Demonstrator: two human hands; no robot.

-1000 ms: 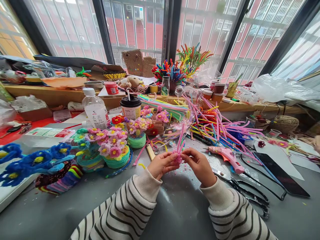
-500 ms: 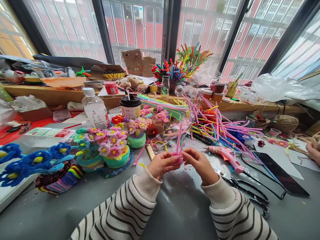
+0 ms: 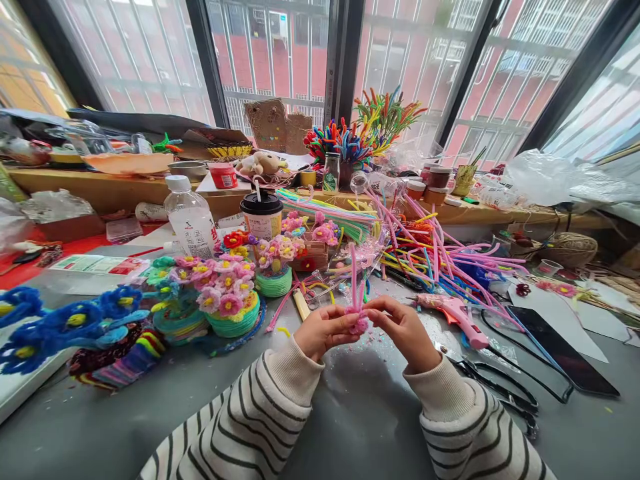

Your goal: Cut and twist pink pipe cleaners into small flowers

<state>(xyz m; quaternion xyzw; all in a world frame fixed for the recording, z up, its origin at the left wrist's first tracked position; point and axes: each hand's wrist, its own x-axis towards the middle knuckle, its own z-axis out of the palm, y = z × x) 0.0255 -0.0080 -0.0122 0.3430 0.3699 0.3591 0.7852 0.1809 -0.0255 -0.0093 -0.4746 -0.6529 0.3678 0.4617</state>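
Between my hands is a pink pipe cleaner flower (image 3: pixel 358 323), its fuzzy loops bunched low and two straight ends rising from it. My left hand (image 3: pixel 327 331) pinches its left side between thumb and fingers. From the right, the thumb and forefinger of my right hand (image 3: pixel 400 328) close on the same pink piece near the base of the upright ends. What lies exactly between those fingertips is hidden. Just right of my right hand lie a pink glue gun (image 3: pixel 457 317) and black-handled scissors (image 3: pixel 493 387).
Finished flower pots (image 3: pixel 233 313) and blue flowers (image 3: pixel 75 320) crowd the left side. A water bottle (image 3: pixel 189 217) and a lidded cup (image 3: pixel 261 217) stand behind. Loose pipe cleaners (image 3: pixel 435 253) heap up at back right. A phone (image 3: pixel 563 350) lies at the right.
The pink flower's upright ends have tilted slightly left, and my right fingers have shifted a little on it. Another person's hand at the right edge is gone from view.
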